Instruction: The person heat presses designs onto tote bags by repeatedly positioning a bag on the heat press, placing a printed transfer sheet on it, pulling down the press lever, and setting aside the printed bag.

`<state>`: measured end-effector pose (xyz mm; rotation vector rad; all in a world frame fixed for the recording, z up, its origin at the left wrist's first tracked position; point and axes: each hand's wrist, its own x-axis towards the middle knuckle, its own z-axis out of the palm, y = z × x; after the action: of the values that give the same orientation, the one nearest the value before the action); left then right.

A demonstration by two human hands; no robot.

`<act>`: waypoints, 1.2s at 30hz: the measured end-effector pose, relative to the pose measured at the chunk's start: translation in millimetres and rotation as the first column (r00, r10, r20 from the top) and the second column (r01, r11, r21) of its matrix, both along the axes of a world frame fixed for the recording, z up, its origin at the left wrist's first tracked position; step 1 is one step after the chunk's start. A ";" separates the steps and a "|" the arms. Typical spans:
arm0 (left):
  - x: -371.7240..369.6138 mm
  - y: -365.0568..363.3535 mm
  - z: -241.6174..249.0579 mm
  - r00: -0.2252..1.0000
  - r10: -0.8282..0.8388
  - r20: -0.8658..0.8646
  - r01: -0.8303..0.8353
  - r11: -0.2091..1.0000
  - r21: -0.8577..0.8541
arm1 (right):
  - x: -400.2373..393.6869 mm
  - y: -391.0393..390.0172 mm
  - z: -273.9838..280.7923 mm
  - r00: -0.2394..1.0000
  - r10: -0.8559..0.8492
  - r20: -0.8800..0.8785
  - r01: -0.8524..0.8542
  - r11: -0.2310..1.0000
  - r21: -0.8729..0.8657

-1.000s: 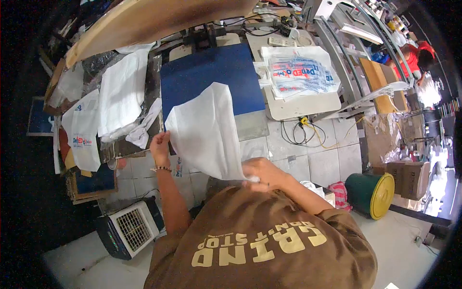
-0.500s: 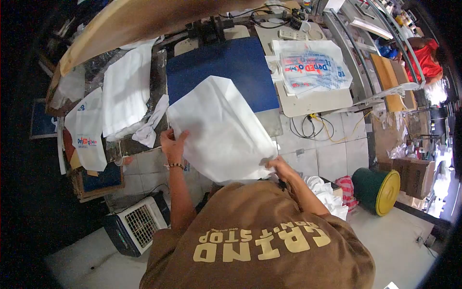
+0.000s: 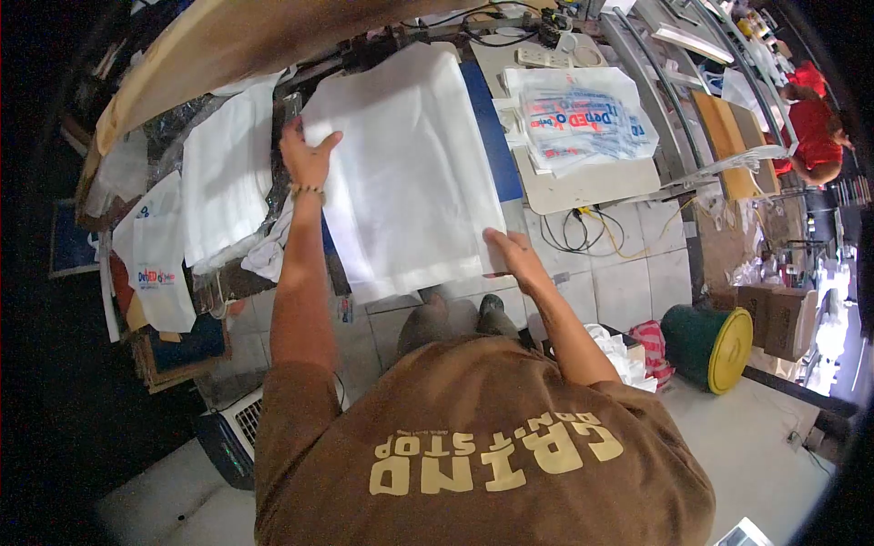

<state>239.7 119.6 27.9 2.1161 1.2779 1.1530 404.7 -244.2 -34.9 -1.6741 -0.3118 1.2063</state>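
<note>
A blank white fabric bag lies spread over the blue board, its lower end reaching past the board's front edge. My left hand is at the bag's left edge, thumb and fingers apart, with the thumb against the cloth. Near the lower right corner, my right hand pinches the bag's edge between thumb and fingers. The bag covers most of the board.
Printed white bags are stacked on a pale board at right. Blank white bags lie at left beside a printed bag. A wooden panel overhangs the back. A green bin and coiled cables are at right.
The bag has moved away from my body onto the blue board and is flatter. Both hands have moved forward; my left hand's fingers are more spread.
</note>
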 end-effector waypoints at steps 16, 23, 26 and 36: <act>14.8 15.8 -57.7 0.974 -0.062 -0.217 0.094 0.985 0.142 | 220.5 108.9 -36.6 0.078 0.087 0.993 0.139 0.986 -0.097; 35.8 -86.1 -11.1 0.911 -0.284 -0.300 0.333 0.934 0.129 | 224.3 105.9 -65.6 0.119 0.170 0.978 0.090 0.979 -0.181; 51.4 -131.5 -15.5 0.825 -0.326 -0.463 0.395 0.917 0.059 | 229.4 105.1 -80.4 0.035 0.122 0.992 0.090 0.988 -0.125; 68.4 -142.7 -31.7 0.767 -0.176 -0.617 0.256 0.966 0.044 | 208.1 110.7 -51.5 0.167 0.209 0.964 0.235 0.941 -0.244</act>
<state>308.2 -23.1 -3.8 2.7812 1.1687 0.4551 612.8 -133.5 -86.4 -2.6214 -0.9313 -0.1642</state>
